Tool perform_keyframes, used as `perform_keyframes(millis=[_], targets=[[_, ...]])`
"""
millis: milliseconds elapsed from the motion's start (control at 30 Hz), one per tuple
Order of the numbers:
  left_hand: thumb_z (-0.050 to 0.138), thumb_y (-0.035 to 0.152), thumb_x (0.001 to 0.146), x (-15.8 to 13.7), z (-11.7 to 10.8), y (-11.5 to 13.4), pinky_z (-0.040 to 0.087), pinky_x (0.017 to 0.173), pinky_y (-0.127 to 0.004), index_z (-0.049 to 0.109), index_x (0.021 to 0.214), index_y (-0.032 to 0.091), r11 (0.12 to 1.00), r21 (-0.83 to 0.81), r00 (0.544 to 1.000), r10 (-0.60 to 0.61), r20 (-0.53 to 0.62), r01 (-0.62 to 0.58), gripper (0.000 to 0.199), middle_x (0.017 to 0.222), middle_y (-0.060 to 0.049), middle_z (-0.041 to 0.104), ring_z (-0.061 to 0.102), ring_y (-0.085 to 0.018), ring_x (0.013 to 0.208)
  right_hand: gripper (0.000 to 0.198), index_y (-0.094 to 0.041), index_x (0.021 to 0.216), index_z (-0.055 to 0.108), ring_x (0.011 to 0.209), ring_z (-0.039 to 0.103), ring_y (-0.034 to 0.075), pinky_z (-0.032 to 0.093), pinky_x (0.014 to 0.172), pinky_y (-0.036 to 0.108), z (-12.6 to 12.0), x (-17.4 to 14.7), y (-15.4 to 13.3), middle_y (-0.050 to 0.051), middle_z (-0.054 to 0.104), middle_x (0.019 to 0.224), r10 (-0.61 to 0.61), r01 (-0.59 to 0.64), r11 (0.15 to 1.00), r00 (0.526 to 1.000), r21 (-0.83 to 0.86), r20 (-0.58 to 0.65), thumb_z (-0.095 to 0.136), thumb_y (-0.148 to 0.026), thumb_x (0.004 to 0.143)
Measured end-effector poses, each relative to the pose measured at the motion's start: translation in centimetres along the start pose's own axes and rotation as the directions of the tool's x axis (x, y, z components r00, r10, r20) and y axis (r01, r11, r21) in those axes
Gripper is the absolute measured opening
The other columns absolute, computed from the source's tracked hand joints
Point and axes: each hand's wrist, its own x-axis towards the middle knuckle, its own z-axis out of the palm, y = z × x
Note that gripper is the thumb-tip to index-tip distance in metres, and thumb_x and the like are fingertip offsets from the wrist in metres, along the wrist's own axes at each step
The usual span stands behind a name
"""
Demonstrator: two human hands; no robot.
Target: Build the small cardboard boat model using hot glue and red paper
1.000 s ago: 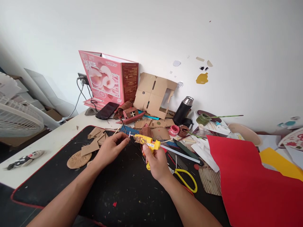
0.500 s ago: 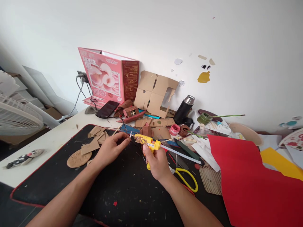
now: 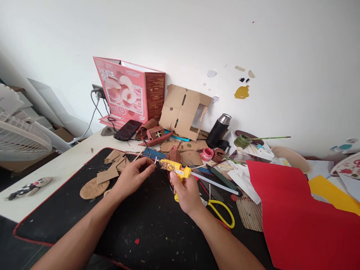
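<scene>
My right hand [image 3: 188,193] is wrapped round the handle of a yellow hot glue gun [image 3: 177,169]. Its nozzle is crusted with brownish residue and points left, and a clear glue stick [image 3: 215,183] sticks out of its back. Close to the nozzle, my left hand [image 3: 135,175] pinches a small white stick-like piece [image 3: 155,160] between thumb and fingers; most of it is hidden. A thin dark twig-like strand rises just behind these fingertips. Beyond the gun lies a small reddish-brown model house [image 3: 174,155]. Yellow-handled scissors [image 3: 222,213] rest right of my right hand.
Cardboard scraps [image 3: 108,174] and a round tan disc [image 3: 94,188] lie left on the black mat [image 3: 140,232]. Behind are a red model boat [image 3: 156,138], a phone [image 3: 128,129], paint jars [image 3: 207,153] and a black flask [image 3: 219,131]. Red paper [image 3: 298,213] covers the right side.
Almost nothing differs. Both hands and the glue gun hold nearly the same position, with only a slight shift of the whole view.
</scene>
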Motion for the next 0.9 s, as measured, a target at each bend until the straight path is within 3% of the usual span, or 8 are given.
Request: perform_keyframes(millis=[900], targets=[[0.057, 0.066, 0.093, -0.04, 0.0, -0.06, 0.048, 0.07, -0.032, 0.07, 0.087, 0.022, 1.0, 0.011, 1.0, 0.004, 0.016, -0.005, 0.046, 0.079, -0.001, 0.07, 0.061, -0.021, 0.074, 0.05, -0.024, 0.075, 0.051, 0.056, 0.048, 0.014, 0.039, 0.055, 0.028, -0.09, -0.07, 0.13, -0.004, 0.048, 0.062, -0.017, 0.017, 0.999, 1.0, -0.041, 0.0, 0.053, -0.066, 0.103]])
